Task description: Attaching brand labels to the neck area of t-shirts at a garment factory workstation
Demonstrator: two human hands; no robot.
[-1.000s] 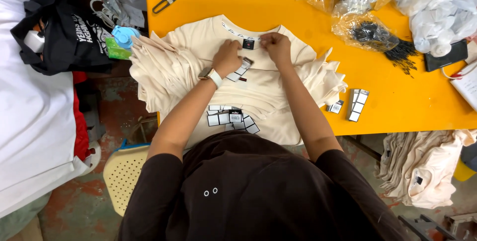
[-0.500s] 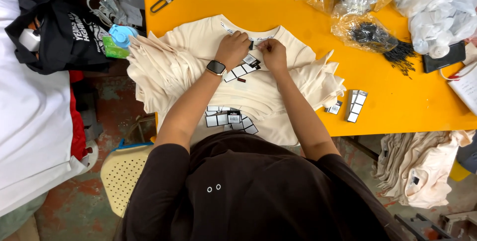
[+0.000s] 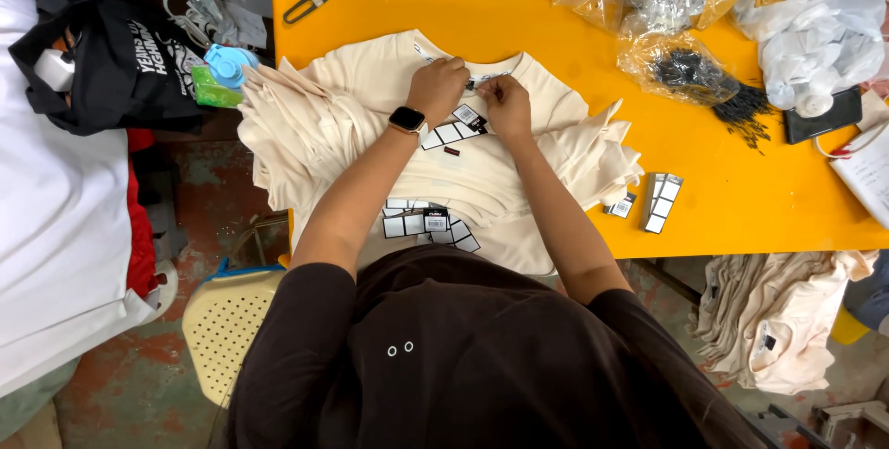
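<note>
Both hands at the neckline of the top cream T-shirt, spread flat on a stack over the near edge of the orange tabletop. Left hand closed, pinching the collar taut; right hand narrowed on something small at the neck label, too small to tell. Loose hang tags laid just below the wrists, within easy reach. More tags lower down. Thread snips well apart.
</note>
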